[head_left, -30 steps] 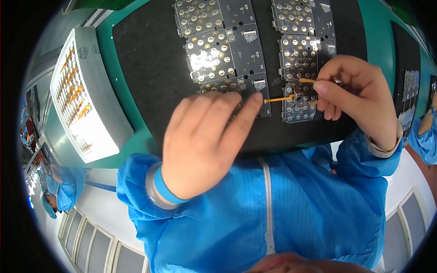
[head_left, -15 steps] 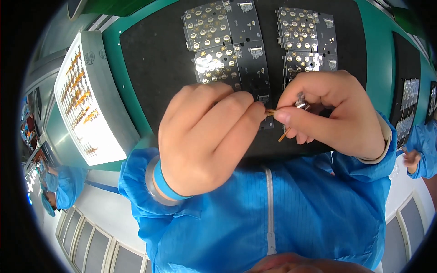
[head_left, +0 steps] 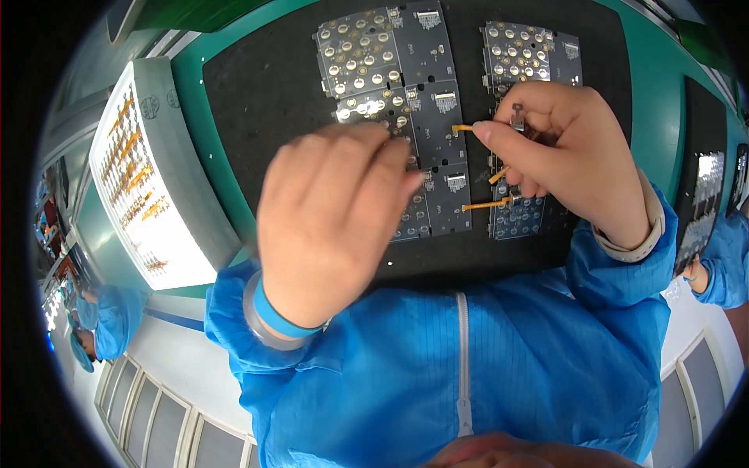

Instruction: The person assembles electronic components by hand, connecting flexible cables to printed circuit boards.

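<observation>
My right hand (head_left: 558,144) is closed, pinching a small orange flex cable (head_left: 463,128) between thumb and forefinger. A second orange strip (head_left: 499,175) sticks out below its fingers, and a small metallic part (head_left: 517,118) shows in the curled hand. Blurred by motion, my left hand (head_left: 331,210) hovers over the left black circuit board panel (head_left: 441,129); its fingertips are partly hidden. Another orange flex cable (head_left: 485,206) reaches from the right panel (head_left: 519,218) toward the left one. Both panels carry rows of round metal contacts, and my right hand covers part of the right panel.
The panels lie on a black mat (head_left: 257,101) over a green tabletop (head_left: 195,78). At left stands a white tray (head_left: 183,210) with rows of orange flex parts. More boards (head_left: 708,183) lie at far right, beside a co-worker's blue sleeve (head_left: 729,253). Another person (head_left: 113,320) is at far left.
My hands have come apart. The left moved slightly left; the right rose away from me, keeping its orange cable. The flex cable at the right panel's near end has come into view.
</observation>
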The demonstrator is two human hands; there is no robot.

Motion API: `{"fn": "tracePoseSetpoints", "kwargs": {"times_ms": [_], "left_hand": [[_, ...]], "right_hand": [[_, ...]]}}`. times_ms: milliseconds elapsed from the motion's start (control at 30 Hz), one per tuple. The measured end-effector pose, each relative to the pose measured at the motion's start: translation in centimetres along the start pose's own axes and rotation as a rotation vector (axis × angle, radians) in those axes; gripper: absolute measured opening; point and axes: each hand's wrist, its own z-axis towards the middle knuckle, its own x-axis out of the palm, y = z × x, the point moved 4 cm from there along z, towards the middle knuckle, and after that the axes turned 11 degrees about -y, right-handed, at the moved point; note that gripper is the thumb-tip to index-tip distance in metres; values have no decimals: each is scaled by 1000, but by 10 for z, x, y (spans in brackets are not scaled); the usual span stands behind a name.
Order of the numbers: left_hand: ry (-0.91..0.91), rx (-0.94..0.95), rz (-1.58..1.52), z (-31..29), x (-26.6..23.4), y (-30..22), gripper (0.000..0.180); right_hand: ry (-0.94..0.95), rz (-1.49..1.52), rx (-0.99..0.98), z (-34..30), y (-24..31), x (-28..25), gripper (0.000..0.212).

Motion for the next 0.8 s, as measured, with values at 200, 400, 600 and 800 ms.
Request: {"fn": "tracePoseSetpoints", "kwargs": {"times_ms": [200, 400, 600, 800], "left_hand": [[58, 122, 177, -9, 15, -6, 37], [28, 124, 213, -9, 18, -8, 39], [69, 61, 185, -8, 17, -8, 48], [79, 68, 196, -8, 17, -9, 50]], "right_hand": [[44, 49, 53, 1, 1, -1, 16], [59, 52, 70, 2, -1, -1, 16], [61, 54, 64, 1, -2, -1, 15], [59, 47, 81, 1, -2, 1, 16]]}}
